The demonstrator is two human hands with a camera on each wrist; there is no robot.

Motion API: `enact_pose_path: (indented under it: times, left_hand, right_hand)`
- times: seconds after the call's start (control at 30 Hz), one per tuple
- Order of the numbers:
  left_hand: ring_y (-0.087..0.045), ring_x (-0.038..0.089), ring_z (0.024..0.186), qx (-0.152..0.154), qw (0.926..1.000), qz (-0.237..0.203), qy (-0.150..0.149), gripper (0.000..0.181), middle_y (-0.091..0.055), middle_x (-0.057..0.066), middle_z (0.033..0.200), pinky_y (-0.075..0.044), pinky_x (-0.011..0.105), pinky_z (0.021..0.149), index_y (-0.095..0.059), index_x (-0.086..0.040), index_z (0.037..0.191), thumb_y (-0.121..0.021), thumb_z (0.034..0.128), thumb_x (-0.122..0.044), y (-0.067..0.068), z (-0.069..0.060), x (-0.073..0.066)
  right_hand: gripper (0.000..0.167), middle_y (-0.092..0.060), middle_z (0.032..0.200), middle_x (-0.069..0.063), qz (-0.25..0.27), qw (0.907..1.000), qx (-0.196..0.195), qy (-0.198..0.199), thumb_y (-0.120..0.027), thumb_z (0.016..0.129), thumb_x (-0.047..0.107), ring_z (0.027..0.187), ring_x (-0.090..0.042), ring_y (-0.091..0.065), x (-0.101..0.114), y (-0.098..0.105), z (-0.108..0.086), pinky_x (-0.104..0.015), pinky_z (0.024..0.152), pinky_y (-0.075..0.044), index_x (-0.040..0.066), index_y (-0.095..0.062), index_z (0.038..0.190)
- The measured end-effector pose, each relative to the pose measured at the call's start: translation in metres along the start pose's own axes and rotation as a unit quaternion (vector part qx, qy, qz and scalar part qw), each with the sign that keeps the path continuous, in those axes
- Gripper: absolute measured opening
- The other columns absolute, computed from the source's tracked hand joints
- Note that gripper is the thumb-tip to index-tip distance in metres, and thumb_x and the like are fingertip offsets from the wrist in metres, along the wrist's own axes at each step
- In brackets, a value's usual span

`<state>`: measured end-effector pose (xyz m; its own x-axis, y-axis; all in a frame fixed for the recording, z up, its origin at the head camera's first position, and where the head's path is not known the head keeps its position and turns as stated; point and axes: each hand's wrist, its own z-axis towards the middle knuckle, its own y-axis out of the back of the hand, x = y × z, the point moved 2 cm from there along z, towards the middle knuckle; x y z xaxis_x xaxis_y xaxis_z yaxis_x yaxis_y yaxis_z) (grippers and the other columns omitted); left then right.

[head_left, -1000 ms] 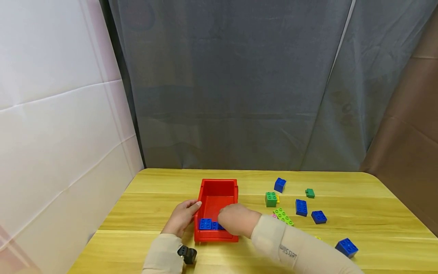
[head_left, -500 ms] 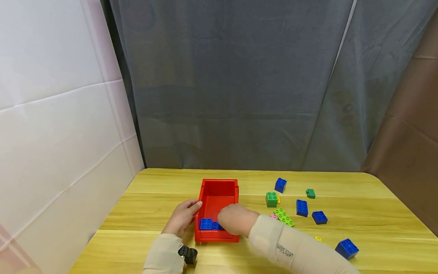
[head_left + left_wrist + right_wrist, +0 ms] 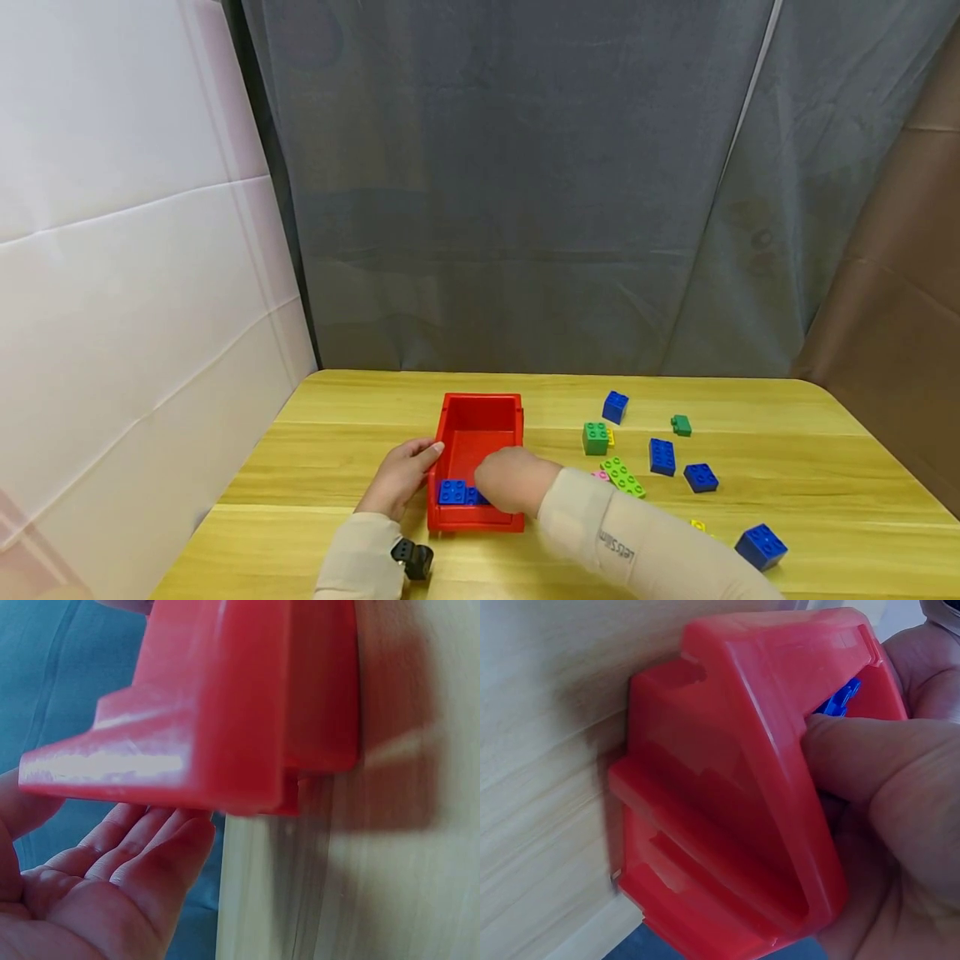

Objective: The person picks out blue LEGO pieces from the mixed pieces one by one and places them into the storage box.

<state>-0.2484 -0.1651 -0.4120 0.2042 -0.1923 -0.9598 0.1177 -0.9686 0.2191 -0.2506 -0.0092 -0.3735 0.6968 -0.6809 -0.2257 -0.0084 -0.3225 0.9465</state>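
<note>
Scattered bricks (image 3: 662, 457) right of red bin (image 3: 476, 521), yellow piece (image 3: 697, 525) just beyond sleeve (image 3: 652, 537).

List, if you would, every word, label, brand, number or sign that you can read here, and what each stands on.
"LetsSlim": on the beige right sleeve, upside down in the head view and slightly blurred.
No other text can be read: I can make out none on the red bin, the bricks or the black device on the left sleeve.
</note>
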Motion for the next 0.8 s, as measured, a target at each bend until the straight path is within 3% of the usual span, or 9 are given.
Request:
enact_pose_path:
  times: [0.7, 0.8]
  left_hand:
    - [-0.053, 0.039, 0.118, -0.001, 0.9997, 0.005, 0.022, 0.049, -0.053, 0.025, 0.132, -0.045, 0.049, 0.101, -0.048, 0.005, 0.136, -0.055, 0.0986, -0.027, -0.0003, 0.0004, -0.0001]
    - [-0.052, 0.041, 0.118, 0.0, 0.9999, 0.007, 0.013, 0.05, -0.052, 0.027, 0.132, -0.045, 0.05, 0.1, -0.048, 0.006, 0.135, -0.055, 0.0987, -0.027, 0.0003, -0.0002, -0.001]
  right_hand:
    - [0.008, -0.062, 0.082, 0.004, 0.052, 0.9978, 0.032, -0.026, -0.066, 0.092, 0.021, 0.071, -0.013, -0.053, -0.0008, 0.002, 0.002, -0.027, 0.084, -0.053, 0.018, -0.071, 0.097]
    - [0.007, -0.061, 0.081, 0.004, 0.051, 0.9978, 0.033, -0.024, -0.066, 0.091, 0.02, 0.07, -0.013, -0.053, -0.0008, 0.0023, 0.0024, -0.027, 0.083, -0.053, 0.018, -0.071, 0.096]
